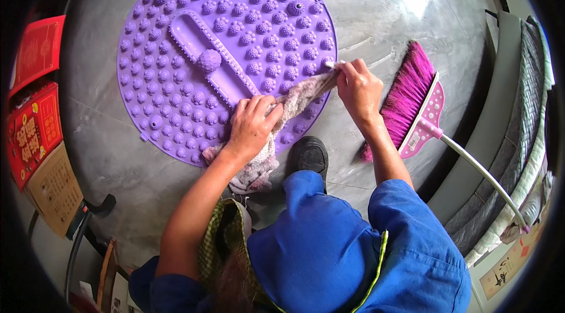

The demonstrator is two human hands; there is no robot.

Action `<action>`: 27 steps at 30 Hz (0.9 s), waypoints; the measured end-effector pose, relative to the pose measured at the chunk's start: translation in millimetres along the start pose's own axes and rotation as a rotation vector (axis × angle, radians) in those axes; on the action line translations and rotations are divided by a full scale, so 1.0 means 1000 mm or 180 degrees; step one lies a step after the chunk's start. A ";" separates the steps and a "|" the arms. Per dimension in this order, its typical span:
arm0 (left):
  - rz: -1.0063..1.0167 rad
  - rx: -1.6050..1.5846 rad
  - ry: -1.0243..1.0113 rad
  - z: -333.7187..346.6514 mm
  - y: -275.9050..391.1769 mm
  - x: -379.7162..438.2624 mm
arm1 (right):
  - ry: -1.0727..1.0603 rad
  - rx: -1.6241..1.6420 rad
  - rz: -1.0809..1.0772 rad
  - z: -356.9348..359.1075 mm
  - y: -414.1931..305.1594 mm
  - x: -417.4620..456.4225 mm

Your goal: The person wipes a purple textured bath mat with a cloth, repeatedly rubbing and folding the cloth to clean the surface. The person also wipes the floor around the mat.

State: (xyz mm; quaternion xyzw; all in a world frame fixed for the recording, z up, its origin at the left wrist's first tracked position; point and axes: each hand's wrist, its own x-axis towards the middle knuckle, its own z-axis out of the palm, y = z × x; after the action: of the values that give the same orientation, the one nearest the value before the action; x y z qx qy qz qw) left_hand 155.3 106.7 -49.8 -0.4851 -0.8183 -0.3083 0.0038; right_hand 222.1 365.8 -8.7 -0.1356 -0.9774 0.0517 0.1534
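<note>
A worn, stained cloth with pinkish and grey patches is stretched between my two hands above a round purple foot massage mat. My left hand grips its middle near the lower end of the mat's raised bar, and the loose part hangs past the mat's near edge. At the mat's right rim, my right hand pinches the other end, where a small white tip sticks out beyond the fingers. Flower-shaped nubs cover the mat, and a spiky purple ball sits in its central slot.
Right of the mat a pink broom lies on the grey floor, its handle reaching a padded, cloth-covered piece of furniture. Red boxes and a cardboard box stand at the left. My black shoe is by the mat's near edge.
</note>
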 end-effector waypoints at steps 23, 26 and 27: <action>-0.0017 0.0077 -0.0010 0.002 0.004 -0.002 | -0.0015 0.0304 0.0607 0.015 -0.021 -0.040; -0.0046 0.0135 -0.0017 -0.002 0.003 -0.004 | -0.0208 0.0750 0.0509 0.013 -0.018 -0.048; -0.0044 0.0096 -0.0009 0.001 0.006 -0.001 | -0.0823 0.0549 0.0468 0.009 -0.010 -0.058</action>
State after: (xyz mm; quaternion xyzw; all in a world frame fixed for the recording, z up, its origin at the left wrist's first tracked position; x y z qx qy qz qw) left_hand 161.1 108.2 -48.5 -0.4797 -0.8262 -0.2952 0.0078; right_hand 269.9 339.4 -32.6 -0.1853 -0.9684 0.1634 0.0332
